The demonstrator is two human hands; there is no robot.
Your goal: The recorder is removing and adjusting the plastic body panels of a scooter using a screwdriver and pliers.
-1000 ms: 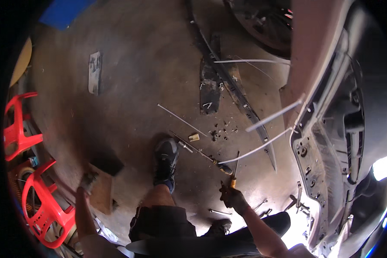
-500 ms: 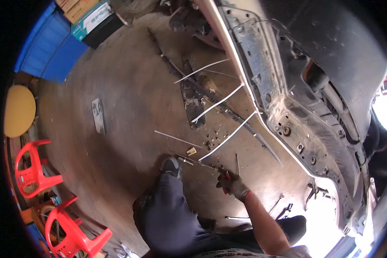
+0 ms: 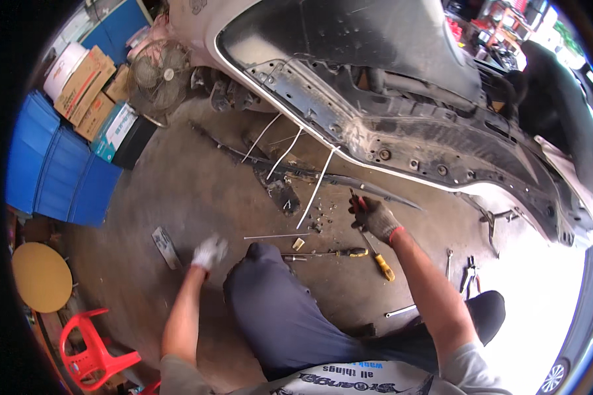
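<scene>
My right hand (image 3: pixel 375 217), in a dark glove with a red cuff, is closed on a red-handled tool (image 3: pixel 356 201) just below the car body's white-edged lower panel (image 3: pixel 408 164). My left hand (image 3: pixel 209 253), in a pale glove, is blurred over the floor beside my knee, its fingers unclear. Three white strips (image 3: pixel 316 189) hang from the panel's edge above a long black trim strip (image 3: pixel 329 179) and scattered small clips (image 3: pixel 316 224). Near my right hand lie yellow screwdrivers (image 3: pixel 385 267), a wrench (image 3: pixel 449 263), pliers (image 3: pixel 469 273) and a thin rod (image 3: pixel 277 236).
Blue bins (image 3: pixel 62 171), cardboard boxes (image 3: pixel 85 85) and a fan (image 3: pixel 158 79) stand at the upper left. A round yellow top (image 3: pixel 41 276) and a red plastic chair (image 3: pixel 89 349) are at the left. A flat metal piece (image 3: pixel 166 247) lies on the floor.
The view has swung up toward the car body and bins, and I am lower, knee bent. My right hand has risen toward the panel; my left hand has come forward into view over the floor.
</scene>
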